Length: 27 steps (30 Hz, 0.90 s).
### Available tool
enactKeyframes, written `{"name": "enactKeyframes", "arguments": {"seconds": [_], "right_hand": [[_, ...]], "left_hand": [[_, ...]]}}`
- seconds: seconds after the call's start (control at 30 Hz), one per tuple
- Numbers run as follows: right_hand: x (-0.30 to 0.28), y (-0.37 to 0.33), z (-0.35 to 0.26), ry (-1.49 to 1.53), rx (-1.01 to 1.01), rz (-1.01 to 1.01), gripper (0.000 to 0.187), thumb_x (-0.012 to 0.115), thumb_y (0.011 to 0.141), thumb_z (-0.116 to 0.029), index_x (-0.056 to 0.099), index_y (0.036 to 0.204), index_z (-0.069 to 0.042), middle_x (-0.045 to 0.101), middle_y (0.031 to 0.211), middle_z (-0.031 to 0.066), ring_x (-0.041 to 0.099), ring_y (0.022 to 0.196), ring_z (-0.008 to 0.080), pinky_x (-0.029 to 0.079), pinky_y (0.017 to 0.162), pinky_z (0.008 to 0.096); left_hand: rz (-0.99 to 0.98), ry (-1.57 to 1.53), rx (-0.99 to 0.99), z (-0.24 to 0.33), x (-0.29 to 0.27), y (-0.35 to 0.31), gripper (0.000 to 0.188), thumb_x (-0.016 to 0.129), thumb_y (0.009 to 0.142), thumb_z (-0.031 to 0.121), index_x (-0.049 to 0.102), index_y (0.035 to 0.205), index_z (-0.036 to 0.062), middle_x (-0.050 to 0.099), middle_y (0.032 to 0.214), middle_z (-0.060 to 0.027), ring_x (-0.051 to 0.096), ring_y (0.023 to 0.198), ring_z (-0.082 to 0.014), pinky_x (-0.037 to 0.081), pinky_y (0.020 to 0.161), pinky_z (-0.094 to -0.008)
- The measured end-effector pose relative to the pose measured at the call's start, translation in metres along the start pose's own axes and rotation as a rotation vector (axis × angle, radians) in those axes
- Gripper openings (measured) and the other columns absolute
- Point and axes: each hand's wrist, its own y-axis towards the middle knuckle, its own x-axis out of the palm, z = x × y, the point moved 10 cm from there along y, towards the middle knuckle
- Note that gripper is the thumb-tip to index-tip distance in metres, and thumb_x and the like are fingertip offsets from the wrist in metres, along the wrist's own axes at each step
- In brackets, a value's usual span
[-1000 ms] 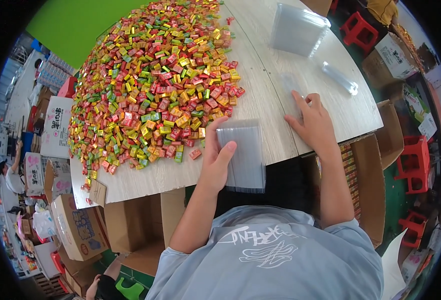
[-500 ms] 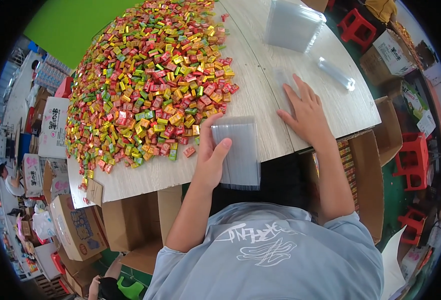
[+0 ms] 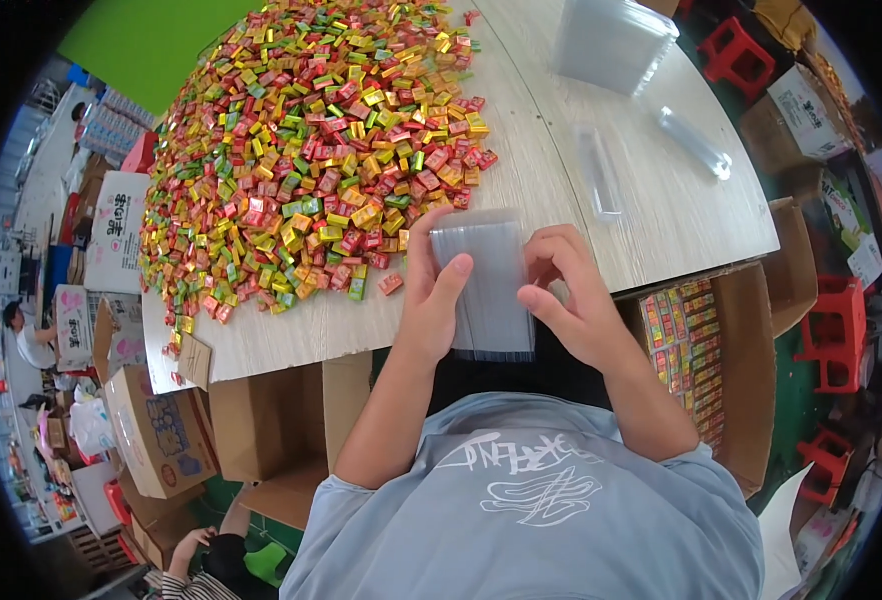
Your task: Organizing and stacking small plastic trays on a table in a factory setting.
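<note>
My left hand (image 3: 436,290) is wrapped round a stack of clear plastic sleeves (image 3: 486,290), its thumb across the near face. The stack is upright at the table's front edge. Close against the stack's right side is my right hand (image 3: 571,290), fingers curled and the thumb apart from them; nothing shows in its grip. Whether its fingertips touch the stack is hard to tell. One narrow clear plastic piece (image 3: 598,175) lies on the table beyond my right hand. Left of the stack spreads a big pile of small red, yellow and green wrapped pieces (image 3: 321,170).
A larger stack of clear plastic (image 3: 613,45) and a clear tube-like piece (image 3: 696,143) lie at the table's far right. Below the right edge, an open carton (image 3: 741,350) holds rows of colourful packs. Another open carton (image 3: 271,420) stands at the left front. Red stools (image 3: 831,335) stand at the right.
My right hand has come back from the tabletop to the stack's right side, uncovering the narrow clear piece lying there. My left hand still holds the stack. The view has shifted slightly.
</note>
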Motion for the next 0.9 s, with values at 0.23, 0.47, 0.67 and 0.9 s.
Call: {"name": "enactKeyframes", "arguments": {"seconds": [0.23, 0.47, 0.67, 0.9], "right_hand": [[0.009, -0.008, 0.026, 0.432, 0.051, 0.044, 0.027, 0.058, 0.098, -0.025, 0.051, 0.114, -0.005, 0.046, 0.108, 0.0026, 0.046, 0.092, 0.0112, 0.041, 0.081, 0.0247], [-0.047, -0.011, 0.013, 0.070, -0.073, 0.344, 0.013, 0.054, 0.095, -0.006, 0.056, 0.107, -0.002, 0.053, 0.101, 0.0039, 0.053, 0.089, 0.0117, 0.044, 0.078, 0.0267], [-0.118, 0.038, -0.009, -0.766, 0.112, 0.533, 0.024, 0.061, 0.094, -0.020, 0.060, 0.107, 0.000, 0.060, 0.100, 0.0125, 0.058, 0.087, 0.0236, 0.048, 0.079, 0.0342], [-0.094, 0.048, 0.031, -1.118, 0.261, 0.338, 0.040, 0.061, 0.093, -0.032, 0.060, 0.118, 0.000, 0.060, 0.118, 0.0191, 0.057, 0.108, 0.0376, 0.048, 0.091, 0.0460]], "left_hand": [[-0.020, -0.007, 0.001, 0.002, 0.004, 0.001, 0.057, 0.060, 0.094, 0.018, 0.035, 0.143, 0.0062, 0.047, 0.128, -0.0077, 0.046, 0.118, -0.0166, 0.036, 0.104, -0.0320], [0.002, -0.093, -0.028, -0.001, 0.001, 0.001, 0.056, 0.060, 0.094, 0.019, 0.036, 0.143, 0.0072, 0.047, 0.127, -0.0068, 0.046, 0.117, -0.0158, 0.037, 0.103, -0.0315], [-0.006, -0.074, -0.017, 0.000, -0.001, 0.000, 0.056, 0.060, 0.094, 0.021, 0.036, 0.143, 0.0069, 0.047, 0.127, -0.0067, 0.046, 0.117, -0.0155, 0.037, 0.103, -0.0311], [-0.032, -0.099, -0.025, 0.001, 0.002, -0.002, 0.056, 0.060, 0.094, 0.019, 0.036, 0.143, 0.0067, 0.046, 0.127, -0.0072, 0.046, 0.117, -0.0158, 0.037, 0.103, -0.0315]]}}
